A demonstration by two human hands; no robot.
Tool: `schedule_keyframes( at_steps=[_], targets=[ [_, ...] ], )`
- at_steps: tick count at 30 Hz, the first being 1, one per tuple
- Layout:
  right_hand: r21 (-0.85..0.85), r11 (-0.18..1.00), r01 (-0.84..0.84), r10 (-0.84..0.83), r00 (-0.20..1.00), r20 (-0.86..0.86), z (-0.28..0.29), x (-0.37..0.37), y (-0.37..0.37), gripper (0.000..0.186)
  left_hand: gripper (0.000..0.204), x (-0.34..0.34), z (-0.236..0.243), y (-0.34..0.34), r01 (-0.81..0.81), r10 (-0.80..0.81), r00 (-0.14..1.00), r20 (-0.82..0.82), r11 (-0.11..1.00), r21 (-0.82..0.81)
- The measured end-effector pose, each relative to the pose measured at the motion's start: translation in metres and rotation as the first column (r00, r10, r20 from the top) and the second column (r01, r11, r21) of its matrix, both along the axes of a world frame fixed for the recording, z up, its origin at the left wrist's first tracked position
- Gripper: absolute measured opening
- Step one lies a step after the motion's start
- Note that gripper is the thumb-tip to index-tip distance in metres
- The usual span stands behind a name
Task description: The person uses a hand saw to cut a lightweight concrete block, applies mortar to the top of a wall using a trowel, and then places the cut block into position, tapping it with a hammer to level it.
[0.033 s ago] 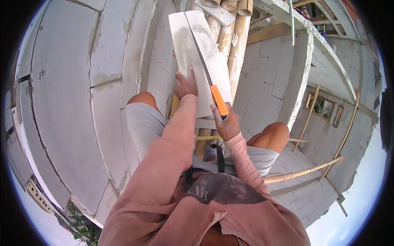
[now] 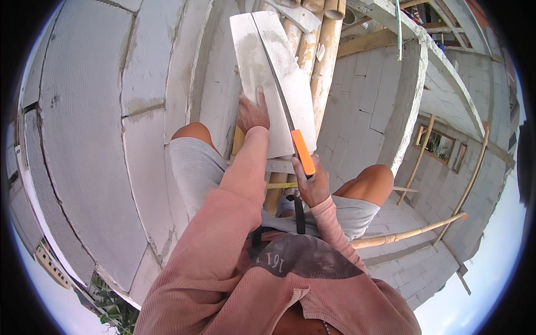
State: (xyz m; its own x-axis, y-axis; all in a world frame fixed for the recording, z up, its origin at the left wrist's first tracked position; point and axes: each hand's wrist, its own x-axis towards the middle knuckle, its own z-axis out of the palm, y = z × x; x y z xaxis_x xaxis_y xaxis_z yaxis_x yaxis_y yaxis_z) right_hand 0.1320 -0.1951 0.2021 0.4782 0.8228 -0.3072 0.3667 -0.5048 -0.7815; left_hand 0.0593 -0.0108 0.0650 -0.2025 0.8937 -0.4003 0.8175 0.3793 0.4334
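Observation:
A long pale lightweight block (image 2: 250,61) lies over upright bamboo poles (image 2: 322,72). A saw with a dark blade (image 2: 282,100) and orange handle (image 2: 302,149) runs lengthwise in a cut through it. My left hand (image 2: 253,110) grips the block's left side, thumb lying along its face. My right hand (image 2: 310,181) is closed round the saw's handle at the near end of the block.
My bent knees (image 2: 365,184) flank the block. A pale block wall (image 2: 84,145) rises at left. At right are a concrete column (image 2: 410,95), bamboo props (image 2: 416,162), a horizontal bamboo pole (image 2: 402,233) and a window opening (image 2: 438,146). Scrap pieces (image 2: 298,17) rest behind the block.
My right hand and the saw have moved toward my body and slightly right along the cut. My left hand and the block have shifted very slightly away from me.

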Motion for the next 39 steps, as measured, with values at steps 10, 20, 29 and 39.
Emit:
schedule_keyframes(
  at_steps=[10,20,29,39],
  targets=[
    [-0.087,0.995,0.042,-0.045,0.999,-0.031,-0.047,0.023,0.094,0.035,0.069,0.011,0.004,0.0,0.013,-0.012,0.998,0.064,1.0,-0.027],
    [-0.113,0.993,0.035,-0.04,0.998,-0.045,-0.032,0.021,0.04,0.03,0.066,0.008,-0.004,-0.009,0.026,-0.026,0.999,0.041,1.0,0.015],
    [-0.126,0.992,0.022,-0.026,0.999,-0.028,0.011,-0.009,-0.058,0.028,0.062,-0.001,-0.004,-0.002,0.016,-0.016,0.999,0.031,1.0,-0.015],
    [-0.134,0.989,0.06,-0.066,0.997,-0.04,-0.058,0.012,0.029,0.03,0.06,0.006,0.007,-0.005,0.021,-0.016,0.997,0.072,0.997,-0.068]
  ],
)
